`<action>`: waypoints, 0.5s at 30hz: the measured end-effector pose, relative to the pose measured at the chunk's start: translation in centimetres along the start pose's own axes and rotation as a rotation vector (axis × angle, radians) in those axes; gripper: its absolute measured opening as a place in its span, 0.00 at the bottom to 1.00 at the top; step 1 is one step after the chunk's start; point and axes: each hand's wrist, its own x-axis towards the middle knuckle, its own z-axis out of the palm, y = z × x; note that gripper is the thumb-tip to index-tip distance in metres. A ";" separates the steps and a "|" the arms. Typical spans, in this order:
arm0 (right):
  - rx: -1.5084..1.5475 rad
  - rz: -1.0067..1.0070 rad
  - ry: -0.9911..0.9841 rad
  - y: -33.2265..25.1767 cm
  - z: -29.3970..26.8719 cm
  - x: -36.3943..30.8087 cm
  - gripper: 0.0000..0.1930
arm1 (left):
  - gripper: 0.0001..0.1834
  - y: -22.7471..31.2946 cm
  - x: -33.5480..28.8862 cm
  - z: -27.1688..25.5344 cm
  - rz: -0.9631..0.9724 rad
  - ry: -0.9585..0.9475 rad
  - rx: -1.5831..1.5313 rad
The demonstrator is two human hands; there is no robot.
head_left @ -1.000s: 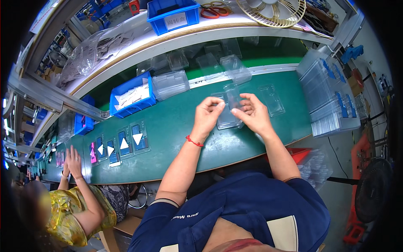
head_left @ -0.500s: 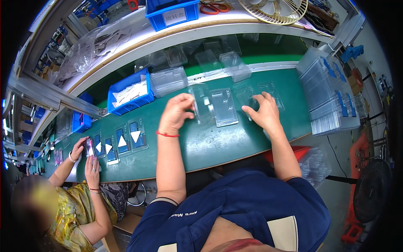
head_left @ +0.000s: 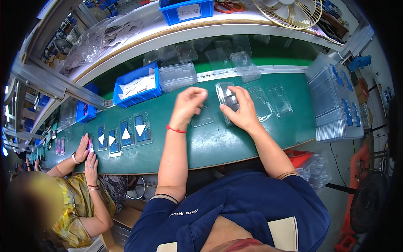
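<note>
My right hand (head_left: 242, 110) is at a clear plastic blister tray (head_left: 223, 90), thumb and fingers gripping its right side; the tray looks slightly tilted. My left hand (head_left: 189, 106) hovers to the left of it, fingers curled together, and whatever they may hold is hidden. Beneath and beside that hand another clear tray (head_left: 203, 119) lies flat on the green table (head_left: 235, 145). To the right of my right hand rest two more clear trays, a nearer one (head_left: 263, 110) and a farther one (head_left: 279, 101).
A blue bin (head_left: 130, 100) of white cards and stacked clear covers (head_left: 178, 75) stand along the back. Tall clear tray stacks (head_left: 336, 122) rise at right. On the left are trays with blue items and white triangles (head_left: 126, 133), beside a co-worker's hands (head_left: 86, 157).
My right hand has moved left onto the middle tray. My left hand has come off the left tray, which now lies flat. The whole view has shifted a little.
</note>
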 end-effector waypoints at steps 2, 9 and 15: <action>0.136 0.044 -0.038 -0.9 -0.3 0.2 0.32 | 0.10 -0.5 -0.3 2.0 0.010 -0.170 -0.142; 0.195 0.044 -0.018 -1.1 -0.5 0.0 0.33 | 0.08 -2.0 -0.3 3.5 0.043 -0.239 -0.330; 0.707 0.284 0.000 1.0 -0.3 0.1 0.32 | 0.05 -1.9 0.5 2.2 0.022 -0.192 -0.410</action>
